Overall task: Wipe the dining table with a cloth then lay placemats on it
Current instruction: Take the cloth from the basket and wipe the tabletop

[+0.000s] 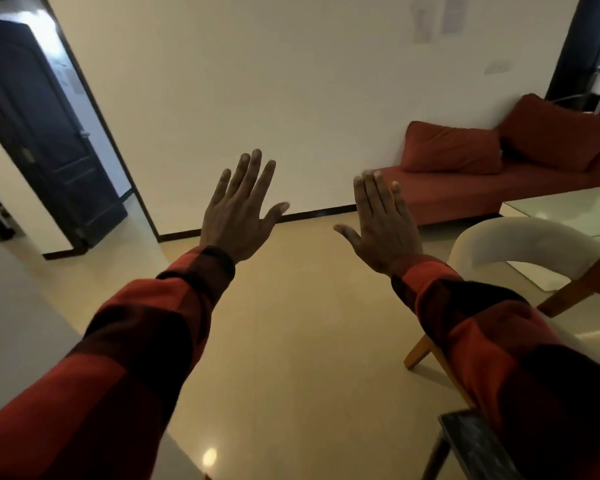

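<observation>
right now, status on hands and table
Left hand and right hand open, held up, empty. Glass table at right, no cloth seen. White chair before it.

Red sofa point(520, 174), white chair point(520, 244), dark door point(39, 126)

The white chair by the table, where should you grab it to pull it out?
Judging by its shape, grip the white chair by its curved top back rail, coming from behind with the right hand. That rail faces the person, and both hands are open, holding nothing.
</observation>
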